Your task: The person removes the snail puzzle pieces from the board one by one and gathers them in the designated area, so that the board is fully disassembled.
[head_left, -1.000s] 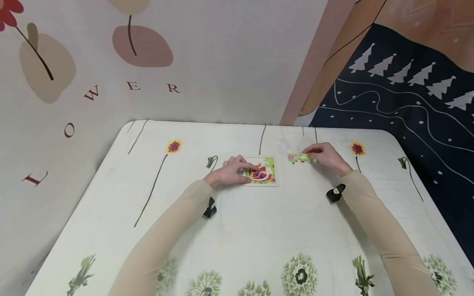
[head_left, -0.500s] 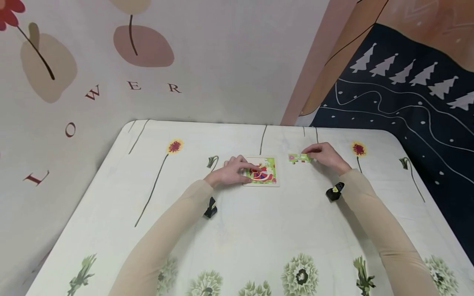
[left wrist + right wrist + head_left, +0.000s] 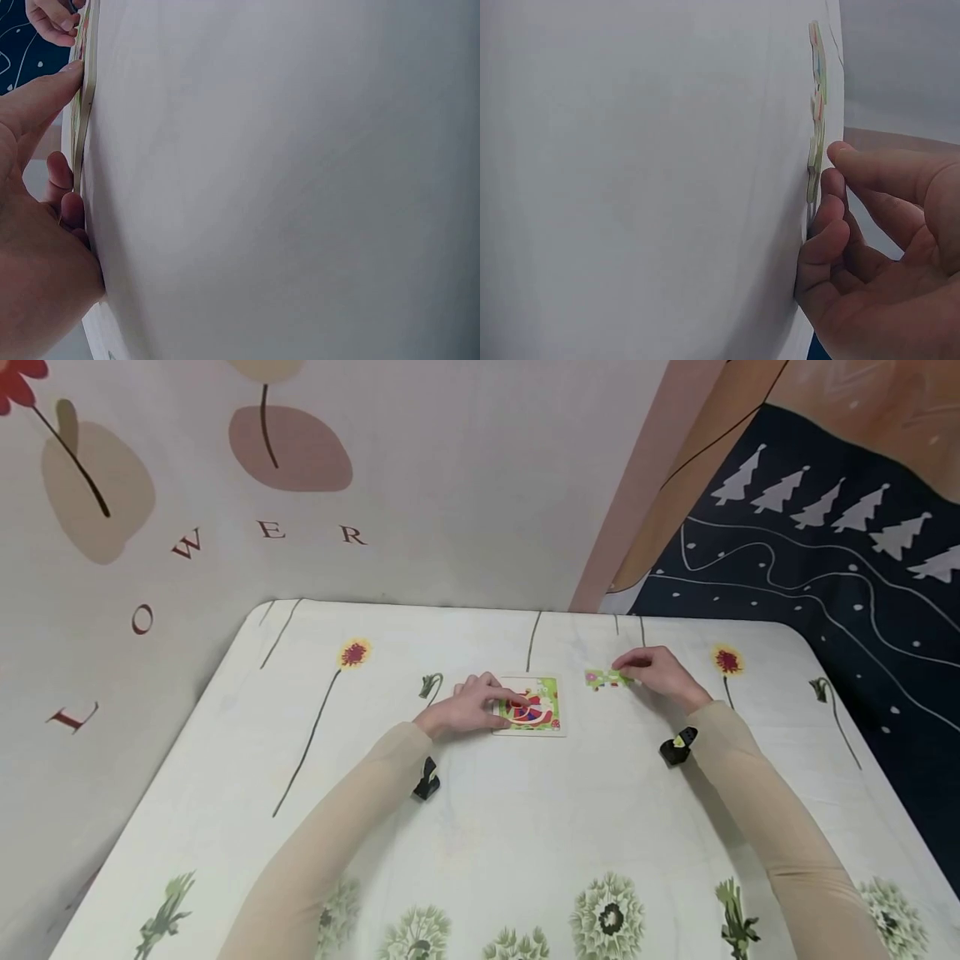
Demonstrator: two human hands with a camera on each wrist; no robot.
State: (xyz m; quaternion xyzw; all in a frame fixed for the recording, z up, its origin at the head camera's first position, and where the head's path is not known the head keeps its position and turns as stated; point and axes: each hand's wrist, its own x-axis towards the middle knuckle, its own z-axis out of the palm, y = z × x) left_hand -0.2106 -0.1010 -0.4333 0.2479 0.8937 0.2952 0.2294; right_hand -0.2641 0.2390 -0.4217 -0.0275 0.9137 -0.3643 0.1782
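Observation:
A small square picture puzzle (image 3: 546,700), with a red and blue figure on green and a pale border, lies flat in the head view. My left hand (image 3: 472,703) rests on its left part, covering some of the picture, index finger stretched across it. In the left wrist view, the left thumb (image 3: 64,86) lies at the puzzle's near edge. To the right lie green puzzle pieces (image 3: 600,678) with a pink flower, in a short row. My right hand (image 3: 660,675) touches their right end with loosely bent fingers; in the right wrist view its fingertips (image 3: 832,181) sit right beside the pieces (image 3: 816,154).
A white cloth (image 3: 525,818) printed with flowers covers the table. Behind it stands a pale wall hanging (image 3: 450,485) with letters, and a dark blue fabric (image 3: 787,560) with trees hangs at the right. Each wrist carries a small black camera (image 3: 677,748).

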